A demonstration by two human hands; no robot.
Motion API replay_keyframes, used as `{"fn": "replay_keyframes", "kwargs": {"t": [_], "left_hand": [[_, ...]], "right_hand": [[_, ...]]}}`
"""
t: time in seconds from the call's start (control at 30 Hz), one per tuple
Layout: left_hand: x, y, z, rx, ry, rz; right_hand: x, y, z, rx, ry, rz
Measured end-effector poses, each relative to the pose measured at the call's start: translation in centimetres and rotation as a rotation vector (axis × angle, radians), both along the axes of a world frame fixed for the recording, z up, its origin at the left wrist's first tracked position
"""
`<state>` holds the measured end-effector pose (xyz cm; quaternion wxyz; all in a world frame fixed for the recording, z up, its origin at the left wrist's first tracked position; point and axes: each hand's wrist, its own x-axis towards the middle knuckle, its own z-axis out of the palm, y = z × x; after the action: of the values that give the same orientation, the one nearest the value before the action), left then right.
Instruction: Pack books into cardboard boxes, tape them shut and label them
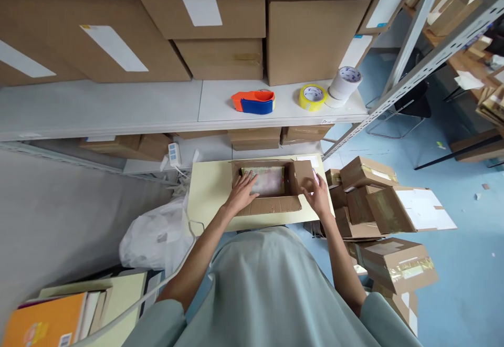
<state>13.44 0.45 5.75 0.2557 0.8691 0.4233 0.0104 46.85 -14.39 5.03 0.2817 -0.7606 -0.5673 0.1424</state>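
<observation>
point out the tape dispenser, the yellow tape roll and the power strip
tape dispenser [257, 106], head view, blue side
yellow tape roll [303, 98], head view, left side of its rim
power strip [174, 155], head view, socket face

Shelf [157, 106]: white, smooth, slight sheen. Post [394, 94] at the shelf's right end: slotted metal, pale grey. On the shelf: dispenser [254, 102], smooth orange and blue plastic; yellow tape [312, 104], glossy plastic. Below the shelf: table [210, 189], smooth, matt, cream; box [271, 206], matt brown cardboard, creased; pack [271, 180], shiny, film-like. Lower left of the shelf: bag [151, 239], thin crinkled plastic. Nearer me than the shelf: shirt [275, 289], soft matt cloth.
</observation>
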Motion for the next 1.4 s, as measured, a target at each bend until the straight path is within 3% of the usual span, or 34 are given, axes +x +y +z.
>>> {"fn": "replay_keyframes", "kwargs": {"t": [0.2, 0.4, 0.57, 0.73, 0.9, 1.07, 1.27, 1.4], "left_hand": [[-5.2, -3.9, 0.9, 0.063, -0.074, 0.136], [-6.9, -6.4, -0.6, 0.098, -0.093, 0.318], [-7.2, -7.7, -1.7, 0.049, -0.105, 0.401], [-7.9, -8.6, -1.1, -0.014, -0.127, 0.391], [-8.1, -8.3, -0.2, -0.026, -0.166, 0.341], [-7.3, -5.4, 0.2, 0.035, -0.286, 0.439], [-5.3, -0.5, -0.5, -0.010, -0.365, 0.538], [-3.8, 0.7, -1.8, -0.098, -0.263, 0.576]], "right_hand": [[-0.5, 1.5, 2.3, 0.014, 0.014, -0.021], [-1.7, 8.3, 4.4, -0.057, -0.080, 0.089], [-2.6, 14.1, 4.4, -0.076, -0.003, 0.092], [-3.5, 16.8, 3.4, -0.112, 0.117, 0.030], [-3.2, 16.0, 2.7, -0.217, 0.107, 0.066], [-2.4, 13.4, 2.3, -0.294, -0.058, 0.096], [-1.9, 9.7, 1.5, -0.254, 0.228, 0.008], [-3.4, 7.5, 0.7, -0.190, 0.342, -0.015]]}}
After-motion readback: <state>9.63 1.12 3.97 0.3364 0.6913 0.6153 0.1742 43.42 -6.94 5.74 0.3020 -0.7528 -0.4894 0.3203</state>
